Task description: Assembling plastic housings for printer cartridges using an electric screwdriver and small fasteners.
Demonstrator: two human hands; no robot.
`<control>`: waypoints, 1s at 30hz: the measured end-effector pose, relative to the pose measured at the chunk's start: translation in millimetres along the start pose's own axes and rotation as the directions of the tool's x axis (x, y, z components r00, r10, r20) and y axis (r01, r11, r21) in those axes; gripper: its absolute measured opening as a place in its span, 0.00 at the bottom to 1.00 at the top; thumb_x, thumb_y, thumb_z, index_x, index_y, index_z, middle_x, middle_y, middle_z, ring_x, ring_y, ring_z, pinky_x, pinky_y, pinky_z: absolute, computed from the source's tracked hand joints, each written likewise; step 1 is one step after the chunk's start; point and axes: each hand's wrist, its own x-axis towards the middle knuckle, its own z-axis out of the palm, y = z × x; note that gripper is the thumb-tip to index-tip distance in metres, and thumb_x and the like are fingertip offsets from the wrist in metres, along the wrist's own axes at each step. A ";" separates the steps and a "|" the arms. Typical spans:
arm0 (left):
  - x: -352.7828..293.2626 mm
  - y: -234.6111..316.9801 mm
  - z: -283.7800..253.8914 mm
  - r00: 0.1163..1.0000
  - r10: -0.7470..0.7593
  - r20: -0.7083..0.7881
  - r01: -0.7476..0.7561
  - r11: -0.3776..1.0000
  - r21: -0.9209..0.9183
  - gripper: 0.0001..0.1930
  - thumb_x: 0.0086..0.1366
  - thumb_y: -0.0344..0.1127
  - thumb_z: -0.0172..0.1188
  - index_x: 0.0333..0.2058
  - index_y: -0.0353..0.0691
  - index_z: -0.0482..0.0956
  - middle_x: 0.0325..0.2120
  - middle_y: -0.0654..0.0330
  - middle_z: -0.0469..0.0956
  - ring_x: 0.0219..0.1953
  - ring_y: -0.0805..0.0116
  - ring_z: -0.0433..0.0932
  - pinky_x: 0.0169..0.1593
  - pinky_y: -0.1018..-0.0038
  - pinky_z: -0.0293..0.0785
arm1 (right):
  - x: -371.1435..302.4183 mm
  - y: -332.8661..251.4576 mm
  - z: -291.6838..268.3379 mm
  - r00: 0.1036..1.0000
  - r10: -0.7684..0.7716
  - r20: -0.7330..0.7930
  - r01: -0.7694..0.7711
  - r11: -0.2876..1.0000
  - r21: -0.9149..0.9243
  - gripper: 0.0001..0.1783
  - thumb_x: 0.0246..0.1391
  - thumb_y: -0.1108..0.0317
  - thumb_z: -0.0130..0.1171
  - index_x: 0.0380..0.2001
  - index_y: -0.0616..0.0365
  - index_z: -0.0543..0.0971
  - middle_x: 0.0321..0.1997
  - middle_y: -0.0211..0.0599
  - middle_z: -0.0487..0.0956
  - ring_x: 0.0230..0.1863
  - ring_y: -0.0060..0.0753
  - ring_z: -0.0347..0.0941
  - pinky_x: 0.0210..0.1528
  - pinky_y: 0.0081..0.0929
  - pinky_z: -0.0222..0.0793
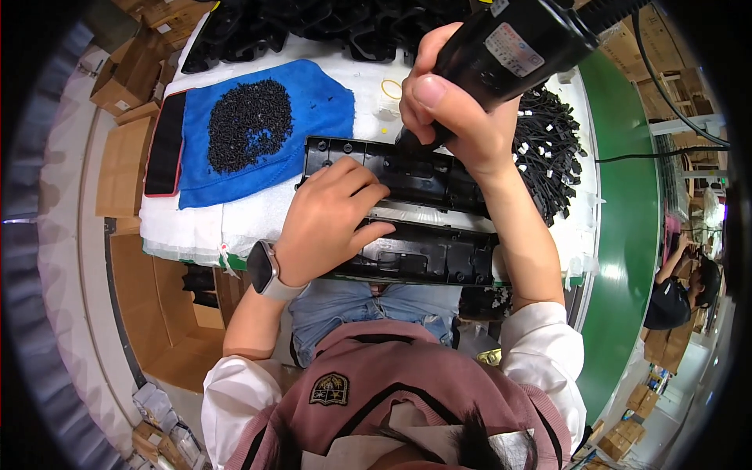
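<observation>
My right hand is wrapped round a black electric screwdriver, which tilts down toward the farther of two long black plastic housings. The screwdriver's tip is hidden behind its body and my fingers. My left hand lies over the left part of that housing, thumb and fingers apart. Its thumb reaches above the nearer black housing, which lies parallel at the table's front edge. To the left, a pile of small black screws is spread on a blue cloth.
A dark phone-like slab with a red edge lies left of the cloth. Black cables with white connectors are heaped at the right. Black moulded parts cover the far side. A green surface runs along the right; an open cardboard box stands lower left.
</observation>
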 end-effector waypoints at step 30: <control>-27.8 24.4 -25.3 0.985 0.146 -0.089 -0.125 0.969 0.212 0.14 0.45 0.29 0.67 0.32 0.35 0.75 0.27 0.57 0.69 0.32 0.57 0.71 0.31 0.67 0.69 | -161.2 -109.5 -178.9 0.681 0.144 -0.719 -0.505 0.802 -0.318 0.14 0.52 0.63 0.63 0.31 0.59 0.70 0.23 0.34 0.73 0.20 0.24 0.70 0.23 0.21 0.66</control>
